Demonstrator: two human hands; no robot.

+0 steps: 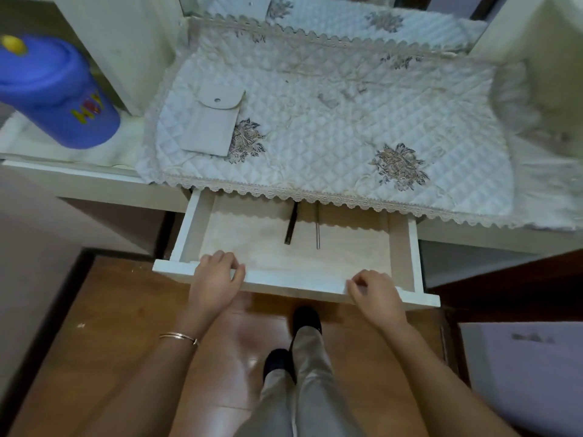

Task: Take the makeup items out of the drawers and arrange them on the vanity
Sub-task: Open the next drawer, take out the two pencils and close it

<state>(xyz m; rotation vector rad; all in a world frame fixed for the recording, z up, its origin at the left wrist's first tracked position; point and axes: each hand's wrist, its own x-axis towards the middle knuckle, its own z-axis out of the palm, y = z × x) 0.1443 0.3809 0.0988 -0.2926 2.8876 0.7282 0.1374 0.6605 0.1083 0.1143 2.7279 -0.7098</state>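
Observation:
A white drawer stands pulled out from under the vanity. On its pale lining lie a dark pencil and a thin silver stick, side by side, their far ends hidden under the lace edge. My left hand grips the drawer's front edge at the left, fingers curled over it. My right hand grips the same edge further right. The vanity top is covered by a quilted white cloth with embroidered flowers. A grey snap pouch lies on the cloth's left part.
A blue plastic container with a yellow knob stands on the lower shelf at the left. A mirror rises behind the vanity. White side panels flank the top. Below are a brown tiled floor and my legs. A white surface sits at lower right.

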